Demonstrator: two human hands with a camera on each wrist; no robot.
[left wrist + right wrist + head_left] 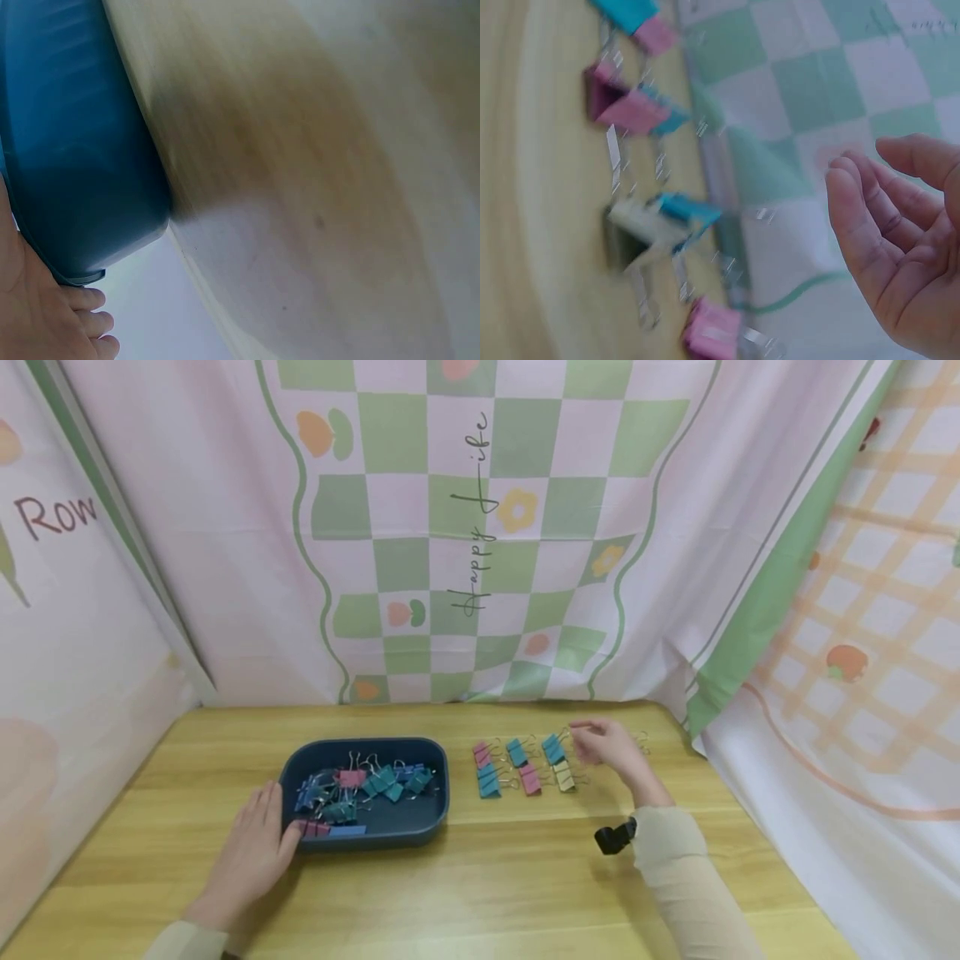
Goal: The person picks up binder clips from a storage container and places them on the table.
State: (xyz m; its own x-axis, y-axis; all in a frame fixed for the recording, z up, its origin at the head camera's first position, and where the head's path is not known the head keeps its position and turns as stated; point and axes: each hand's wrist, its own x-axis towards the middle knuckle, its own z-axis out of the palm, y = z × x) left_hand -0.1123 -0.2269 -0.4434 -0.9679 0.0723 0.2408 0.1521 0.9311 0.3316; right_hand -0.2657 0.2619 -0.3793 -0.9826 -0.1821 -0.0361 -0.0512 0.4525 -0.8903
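My left hand rests against the left side of a dark blue tray, its fingers straight along the outside and the thumb at the near corner. Several binder clips, teal, blue and pink, lie jumbled in the tray. To the right, binder clips stand in two rows on the table, among them a yellow clip and a pink clip. Just past their right end hovers my right hand, fingers loosely bent and holding nothing. Below it in the right wrist view is another pink clip, mostly hidden in the head view.
The wooden table runs back to a checkered curtain. More printed cloth hangs on the right side, close to the table edge. A small black device sits at my right wrist.
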